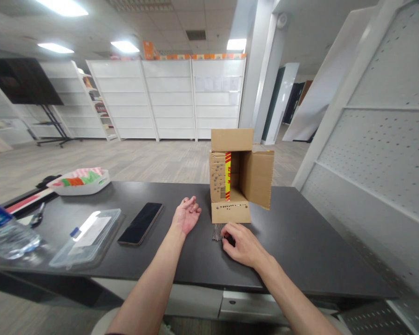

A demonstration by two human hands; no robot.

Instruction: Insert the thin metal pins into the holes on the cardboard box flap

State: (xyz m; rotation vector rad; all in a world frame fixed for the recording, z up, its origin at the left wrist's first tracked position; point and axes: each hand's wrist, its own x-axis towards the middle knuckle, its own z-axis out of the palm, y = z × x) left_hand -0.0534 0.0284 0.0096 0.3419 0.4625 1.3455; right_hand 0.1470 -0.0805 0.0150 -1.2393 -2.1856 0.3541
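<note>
A cardboard box (217, 179) stands on the table with its open side towards me and its flaps spread. Its left panel carries many small grey dots, and its lower front flap (231, 215) has a row of small dark holes. Just in front of that flap lies a row of thin metal pins (216, 231), like nails or screws. At the right end of this row is my right hand (242, 244), thumb and forefinger closed together; what they grip is too small to make out. My left hand (187, 216) rests palm up left of the box, fingers loosely bent, with nothing visible in it.
Left of my arm lie a black phone (141, 223) and a clear plastic case (87, 239). A water bottle (9, 235) lies at the far left. Behind it is a white basket (91, 188) with colourful cloth. A perforated panel (380, 153) rises on the right.
</note>
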